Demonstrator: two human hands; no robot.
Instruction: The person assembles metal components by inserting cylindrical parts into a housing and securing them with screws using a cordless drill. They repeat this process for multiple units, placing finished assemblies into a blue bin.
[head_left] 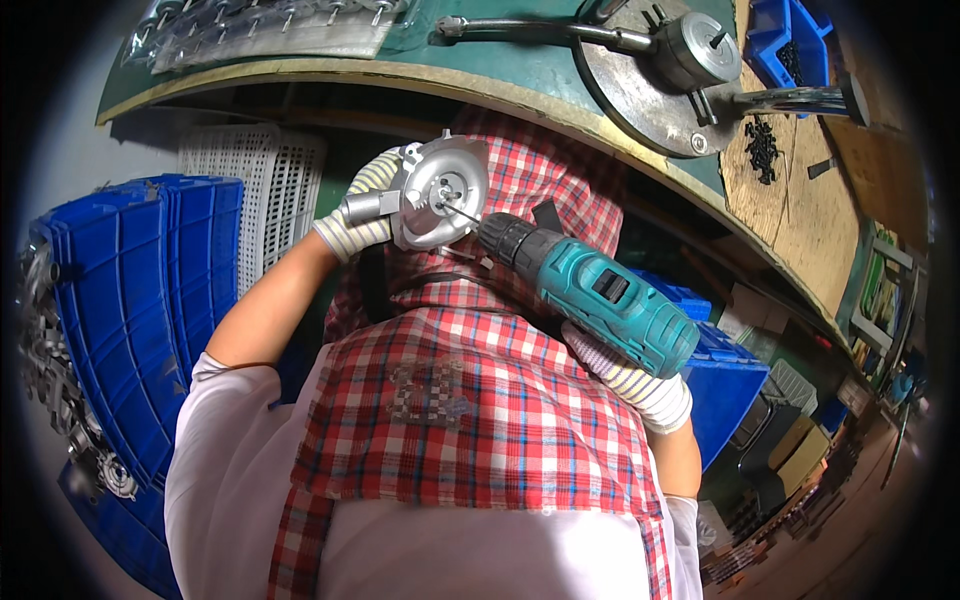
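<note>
My left hand (368,205), in a striped knit glove, is closed around the left side of a round cast-metal housing (462,178) with a short pipe stub. The housing's open, dished face is turned up, with small holes at its centre. In my right hand (630,380), also gloved, is a teal cordless drill (610,300) with a black chuck. Its grip and my fingers are mostly hidden under the drill body. From the chuck a thin bit (460,213) reaches to the middle of the housing; whether it touches cannot be made out.
Ahead is a green-topped workbench (500,62) with a round metal fixture (650,90), bagged metal parts (270,25), dark screws (763,150) and a blue bin (790,45). Blue crates (140,300) and a white basket (280,190) stand left; another blue crate (725,390) is at right.
</note>
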